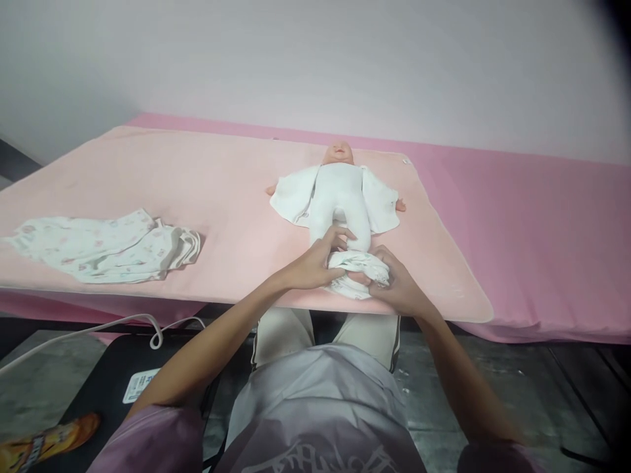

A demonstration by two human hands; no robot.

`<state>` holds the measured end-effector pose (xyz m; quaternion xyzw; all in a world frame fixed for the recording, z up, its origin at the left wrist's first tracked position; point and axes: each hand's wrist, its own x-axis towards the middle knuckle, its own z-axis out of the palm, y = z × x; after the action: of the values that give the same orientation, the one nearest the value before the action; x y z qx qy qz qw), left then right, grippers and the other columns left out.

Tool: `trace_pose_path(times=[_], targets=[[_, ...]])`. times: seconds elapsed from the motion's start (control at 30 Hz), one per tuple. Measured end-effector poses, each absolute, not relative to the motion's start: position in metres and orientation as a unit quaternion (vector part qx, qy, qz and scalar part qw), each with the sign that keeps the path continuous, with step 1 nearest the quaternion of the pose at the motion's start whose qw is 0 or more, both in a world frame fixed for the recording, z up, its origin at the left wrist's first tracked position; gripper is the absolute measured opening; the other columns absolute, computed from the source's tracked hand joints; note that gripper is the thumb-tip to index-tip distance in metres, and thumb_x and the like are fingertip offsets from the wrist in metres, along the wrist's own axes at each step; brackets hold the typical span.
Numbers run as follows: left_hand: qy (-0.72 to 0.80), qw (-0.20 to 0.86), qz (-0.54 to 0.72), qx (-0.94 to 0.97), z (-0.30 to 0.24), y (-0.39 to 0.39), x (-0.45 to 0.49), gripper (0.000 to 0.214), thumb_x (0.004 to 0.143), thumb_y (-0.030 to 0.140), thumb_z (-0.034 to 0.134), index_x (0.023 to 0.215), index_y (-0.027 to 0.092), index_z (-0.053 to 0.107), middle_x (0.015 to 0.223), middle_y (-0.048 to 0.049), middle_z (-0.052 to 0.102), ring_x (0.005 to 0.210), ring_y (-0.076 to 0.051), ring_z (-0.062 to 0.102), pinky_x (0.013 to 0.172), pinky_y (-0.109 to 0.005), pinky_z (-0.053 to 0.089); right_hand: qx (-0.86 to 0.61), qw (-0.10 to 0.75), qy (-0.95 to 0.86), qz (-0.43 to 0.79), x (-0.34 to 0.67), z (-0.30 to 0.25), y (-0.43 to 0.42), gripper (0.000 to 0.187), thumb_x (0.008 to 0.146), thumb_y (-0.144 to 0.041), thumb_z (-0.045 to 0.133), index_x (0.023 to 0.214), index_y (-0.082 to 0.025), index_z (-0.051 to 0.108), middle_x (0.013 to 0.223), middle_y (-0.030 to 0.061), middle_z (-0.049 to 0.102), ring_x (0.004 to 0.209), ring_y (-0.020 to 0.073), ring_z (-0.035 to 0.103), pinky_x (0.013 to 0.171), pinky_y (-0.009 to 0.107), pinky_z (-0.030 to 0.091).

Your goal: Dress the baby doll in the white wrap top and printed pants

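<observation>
Grey shirt [320, 394] fills foreground. Left hand [315, 263] and right hand [400, 287] both grip the bunched cloth [357, 268] at the doll [342, 190]'s feet.

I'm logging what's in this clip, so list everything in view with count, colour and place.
baby doll: one, dressed in white, lying face up at the far middle of the mat
open wrap: one, white, spread out under the doll to both sides
bunched garment: one, white with a faint print, at the doll's feet
mat: one, pale pink, on the table
sheet: one, deeper pink, under the mat and to its right
patterned cloth: one, white with a faint print, on the mat's left part
cable: one, white, below the table's near edge, left
packet: one, orange, bottom left corner
left hand: grips the garment's left side
right hand: grips its right side
</observation>
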<state>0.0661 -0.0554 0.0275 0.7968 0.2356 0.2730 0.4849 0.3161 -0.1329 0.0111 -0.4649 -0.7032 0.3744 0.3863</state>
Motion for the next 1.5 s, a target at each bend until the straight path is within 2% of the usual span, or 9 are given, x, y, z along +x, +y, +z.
trace_pose_path(times=[0.2, 0.4, 0.53, 0.67, 0.93, 1.13, 1.23, 1.37, 1.5], targets=[[0.279, 0.450, 0.295, 0.795, 0.024, -0.055, 0.065, 0.049, 0.090, 0.019, 0.064, 0.136, 0.025, 0.048, 0.129, -0.0083, 0.064, 0.114, -0.025, 0.063, 0.094, -0.038, 0.049, -0.488, 0.426, -0.717, 0.259, 0.320, 0.002, -0.113, 0.030, 0.084, -0.034, 0.084, 0.105, -0.026, 0.063, 0.116, 0.0084, 0.064, 0.108, 0.0307, 0.061, 0.090, 0.041, 0.050], [0.312, 0.323, 0.230, 0.864, 0.047, -0.051, 0.047, 0.043, 0.094, 0.039, 0.072, 0.134, 0.025, 0.061, 0.135, -0.0083, 0.068, 0.123, -0.031, 0.057, 0.106, -0.045, 0.042, -0.436, 0.309, -0.712, 0.455, 0.343, 0.027, -0.086, 0.042, 0.084, -0.044, 0.088, 0.111, -0.024, 0.061, 0.109, 0.0034, 0.065, 0.095, 0.0232, 0.060, 0.080, 0.033, 0.048], [0.268, 0.379, 0.183, 0.867, 0.062, -0.035, 0.031, 0.041, 0.096, 0.055, 0.073, 0.122, 0.024, 0.070, 0.122, -0.0066, 0.072, 0.110, -0.025, 0.061, 0.097, -0.039, 0.046, -0.383, 0.239, -0.754, 0.478, 0.342, 0.059, -0.073, 0.036, 0.095, -0.055, 0.078, 0.104, -0.022, 0.066, 0.097, 0.0026, 0.064, 0.086, 0.0199, 0.056, 0.076, 0.031, 0.043], [0.258, 0.429, 0.204, 0.841, 0.060, -0.009, 0.034, 0.035, 0.102, 0.055, 0.063, 0.105, 0.022, 0.071, 0.099, -0.0044, 0.071, 0.086, -0.018, 0.060, 0.079, -0.033, 0.046, -0.447, 0.298, -0.729, 0.424, 0.322, 0.070, -0.044, 0.040, 0.102, -0.063, 0.064, 0.100, -0.023, 0.066, 0.094, 0.0021, 0.065, 0.085, 0.0195, 0.057, 0.075, 0.032, 0.044], [0.470, 0.375, 0.352, 0.717, 0.012, 0.021, 0.025, 0.040, 0.109, 0.050, 0.045, 0.090, 0.020, 0.064, 0.079, -0.0018, 0.066, 0.076, -0.018, 0.060, 0.076, -0.033, 0.047, -0.593, 0.390, -0.635, 0.304, 0.320, 0.004, -0.006, 0.050, 0.092, -0.072, 0.071, 0.085, -0.024, 0.059, 0.088, 0.0006, 0.067, 0.084, 0.0206, 0.060, 0.077, 0.034, 0.045], [0.366, 0.310, 0.344, 0.807, 0.023, 0.009, 0.043, 0.035, 0.102, 0.056, 0.063, 0.104, 0.022, 0.070, 0.107, -0.0062, 0.067, 0.099, -0.023, 0.058, 0.090, -0.037, 0.048, -0.532, 0.351, -0.738, 0.219, 0.307, 0.026, -0.013, 0.042, 0.101, -0.064, 0.062, 0.086, -0.025, 0.062, 0.080, 0.0014, 0.067, 0.078, 0.0222, 0.059, 0.077, 0.036, 0.043], [0.328, 0.283, 0.311, 0.846, 0.037, 0.019, 0.053, 0.034, 0.097, 0.056, 0.070, 0.098, 0.022, 0.072, 0.114, -0.0082, 0.065, 0.108, -0.026, 0.056, 0.098, -0.040, 0.047, -0.502, 0.344, -0.751, 0.256, 0.304, 0.038, 0.000, 0.044, 0.103, -0.064, 0.058, 0.085, -0.024, 0.063, 0.076, 0.0001, 0.064, 0.073, 0.0199, 0.055, 0.072, 0.035, 0.040], [0.406, 0.359, 0.369, 0.755, 0.029, 0.036, 0.049, 0.037, 0.100, 0.055, 0.064, 0.086, 0.020, 0.065, 0.097, -0.0052, 0.063, 0.089, -0.020, 0.057, 0.081, -0.034, 0.047, -0.560, 0.386, -0.648, 0.343, 0.318, 0.021, 0.009, 0.057, 0.095, -0.076, 0.064, 0.076, -0.024, 0.053, 0.069, -0.0022, 0.055, 0.067, 0.0168, 0.048, 0.065, 0.032, 0.036], [0.462, 0.396, 0.388, 0.692, 0.007, 0.032, 0.045, 0.043, 0.097, 0.060, 0.069, 0.082, 0.021, 0.059, 0.084, -0.0009, 0.060, 0.081, -0.017, 0.056, 0.076, -0.031, 0.045, -0.572, 0.410, -0.572, 0.422, 0.325, -0.002, 0.001, 0.060, 0.095, -0.081, 0.062, 0.077, -0.024, 0.056, 0.076, 0.0005, 0.065, 0.073, 0.0201, 0.058, 0.070, 0.033, 0.048]])
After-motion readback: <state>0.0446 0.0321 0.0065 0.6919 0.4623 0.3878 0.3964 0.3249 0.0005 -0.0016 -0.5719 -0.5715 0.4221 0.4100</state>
